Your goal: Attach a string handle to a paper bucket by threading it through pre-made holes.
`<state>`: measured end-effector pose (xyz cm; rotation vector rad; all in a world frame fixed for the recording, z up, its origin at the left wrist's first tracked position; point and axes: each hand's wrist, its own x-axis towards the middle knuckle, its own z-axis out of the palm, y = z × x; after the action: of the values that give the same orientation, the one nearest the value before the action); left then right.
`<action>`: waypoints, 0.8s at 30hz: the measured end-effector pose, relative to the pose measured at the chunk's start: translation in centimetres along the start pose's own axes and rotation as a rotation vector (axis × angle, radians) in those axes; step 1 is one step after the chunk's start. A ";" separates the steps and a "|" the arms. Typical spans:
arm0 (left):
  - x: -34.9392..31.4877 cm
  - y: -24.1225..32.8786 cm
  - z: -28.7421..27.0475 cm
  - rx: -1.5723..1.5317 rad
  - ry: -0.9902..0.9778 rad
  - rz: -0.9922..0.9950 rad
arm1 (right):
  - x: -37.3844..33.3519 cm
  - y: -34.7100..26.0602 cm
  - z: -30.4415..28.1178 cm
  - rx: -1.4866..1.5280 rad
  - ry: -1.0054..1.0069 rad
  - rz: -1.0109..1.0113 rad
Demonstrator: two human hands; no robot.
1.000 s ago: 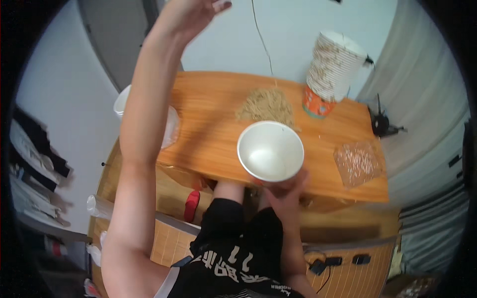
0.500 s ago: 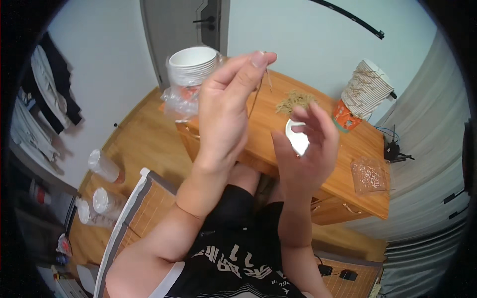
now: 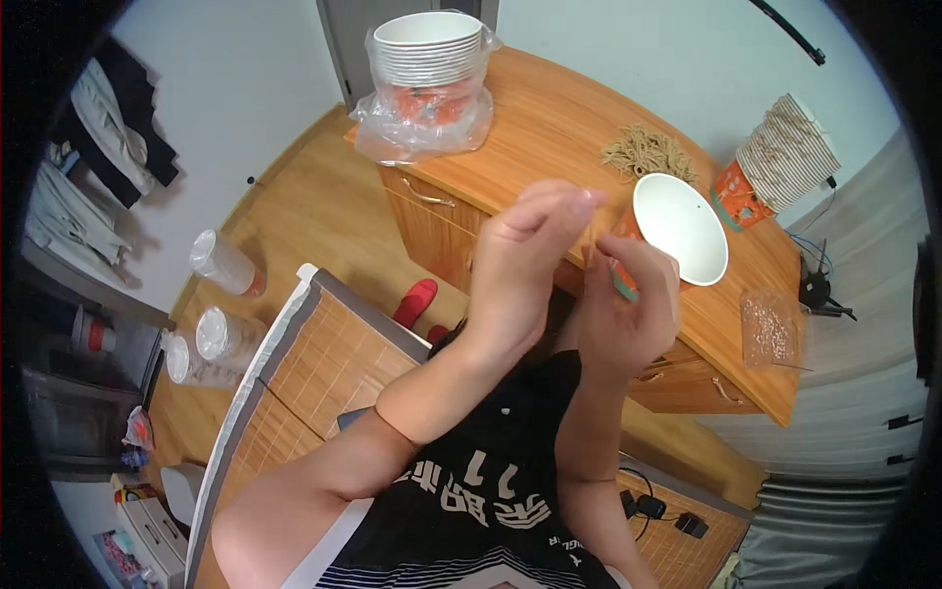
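My left hand (image 3: 530, 260) is raised over the near edge of the desk, thumb and fingertips pinched. A thin brown string hung from this pinch a moment ago; now it is too fine to make out. Close by on the right, my right hand (image 3: 633, 309) is also closed in a pinch, fingertips toward the left hand's. What it holds is hidden. Just behind the right hand stands a large white paper bowl (image 3: 687, 236) with an orange and green outside. A loose pile of tan strings (image 3: 648, 154) lies beyond the bowl.
On the wooden desk (image 3: 549, 108), bagged stacked bowls (image 3: 429, 59) stand at the far left. A tilted bowl stack (image 3: 785, 152) draped with strings is at right. A clear bag of small pale bits (image 3: 768, 329) lies near the right edge. Wrapped stacks (image 3: 226, 263) stand on the floor.
My right hand has gone from open fingers to a pinch and come close to the left. The view has shifted, and the bowl now shows more fully. The string no longer shows.
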<state>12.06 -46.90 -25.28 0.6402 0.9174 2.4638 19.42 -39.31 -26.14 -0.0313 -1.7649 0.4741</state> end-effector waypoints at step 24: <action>0.0 -9.2 -2.2 0.086 -0.032 -0.072 | -4.9 6.7 -3.1 -0.171 -0.058 0.269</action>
<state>12.96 -41.70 -33.07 0.6615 1.0212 2.3548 22.04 -33.56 -32.36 -0.3824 -1.8641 0.5197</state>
